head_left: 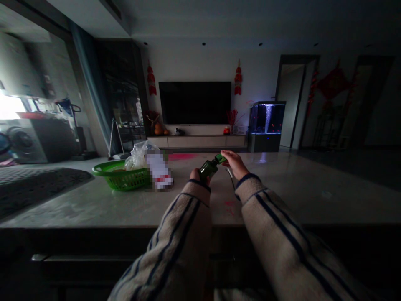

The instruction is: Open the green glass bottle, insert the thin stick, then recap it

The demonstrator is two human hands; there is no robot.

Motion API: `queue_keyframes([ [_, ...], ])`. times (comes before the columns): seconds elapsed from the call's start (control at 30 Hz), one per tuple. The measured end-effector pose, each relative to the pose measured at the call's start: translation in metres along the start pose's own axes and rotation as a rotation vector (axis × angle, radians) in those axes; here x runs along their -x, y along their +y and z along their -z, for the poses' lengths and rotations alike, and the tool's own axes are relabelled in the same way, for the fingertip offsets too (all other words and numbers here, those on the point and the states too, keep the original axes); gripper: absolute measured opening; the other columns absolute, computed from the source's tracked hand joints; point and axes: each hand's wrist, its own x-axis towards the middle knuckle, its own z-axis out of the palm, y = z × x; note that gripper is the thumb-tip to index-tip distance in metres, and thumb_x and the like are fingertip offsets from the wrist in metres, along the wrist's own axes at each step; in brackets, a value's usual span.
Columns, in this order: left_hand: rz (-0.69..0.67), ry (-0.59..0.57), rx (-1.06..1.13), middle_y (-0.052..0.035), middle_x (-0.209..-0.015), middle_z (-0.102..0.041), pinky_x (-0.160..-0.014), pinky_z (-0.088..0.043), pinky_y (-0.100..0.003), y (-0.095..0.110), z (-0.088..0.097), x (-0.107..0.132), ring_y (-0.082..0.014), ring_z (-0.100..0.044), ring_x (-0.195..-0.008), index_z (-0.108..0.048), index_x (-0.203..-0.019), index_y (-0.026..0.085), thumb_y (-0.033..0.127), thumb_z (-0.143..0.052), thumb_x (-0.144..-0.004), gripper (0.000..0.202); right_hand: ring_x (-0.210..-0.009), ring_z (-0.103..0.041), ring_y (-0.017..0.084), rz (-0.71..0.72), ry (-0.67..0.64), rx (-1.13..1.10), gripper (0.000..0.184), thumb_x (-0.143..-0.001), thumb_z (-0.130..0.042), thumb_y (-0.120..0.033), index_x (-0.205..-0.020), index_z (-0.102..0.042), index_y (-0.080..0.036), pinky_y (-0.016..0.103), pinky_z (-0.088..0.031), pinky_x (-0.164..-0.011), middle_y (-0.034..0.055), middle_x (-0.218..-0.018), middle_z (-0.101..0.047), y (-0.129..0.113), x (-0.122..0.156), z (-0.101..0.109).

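Observation:
My left hand (196, 173) is wrapped round the body of a small dark green bottle (207, 168), which is tilted with its neck to the right above the pale table (297, 188). My right hand (234, 163) pinches the green pump top (220, 159) at the bottle's neck; a thin tube (231, 175) hangs down below that hand. Both arms wear cream sleeves with dark stripes. The room is dim.
A green plastic basket (122, 175) with a clear bag in it stands on the table to the left, with a white packet (159, 171) beside it. Beyond the table are a television (194, 102), a lit fish tank (266, 119) and a washing machine (21, 142) at far left.

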Motion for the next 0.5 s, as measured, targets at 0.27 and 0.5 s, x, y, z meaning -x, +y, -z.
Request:
queue_keyframes([
  [0.27,0.001,0.003,-0.008,-0.0101,-0.069,-0.052,-0.029,-0.031,-0.019,0.000,0.001,-0.006,-0.0175,-0.053,-0.053,-0.053,-0.091,0.010,0.032,-0.041,-0.078,0.028,-0.052,-0.057,0.009,-0.196,-0.043,-0.193,0.014,-0.069,-0.064,-0.030,-0.072,-0.057,-0.018,0.021,-0.046,-0.050,-0.0031,-0.063,-0.061,-0.001,0.003,0.001],
  [0.5,0.085,-0.055,0.118,-0.0103,-0.069,-0.054,-0.028,-0.030,-0.018,0.002,0.002,-0.008,-0.0186,-0.054,-0.054,-0.053,-0.090,0.012,0.030,-0.040,-0.078,0.025,-0.047,-0.054,0.009,-0.360,0.193,-0.330,0.021,-0.075,-0.057,-0.038,-0.070,-0.052,-0.019,0.021,-0.043,-0.045,-0.0048,-0.051,-0.054,-0.002,-0.001,0.011],
])
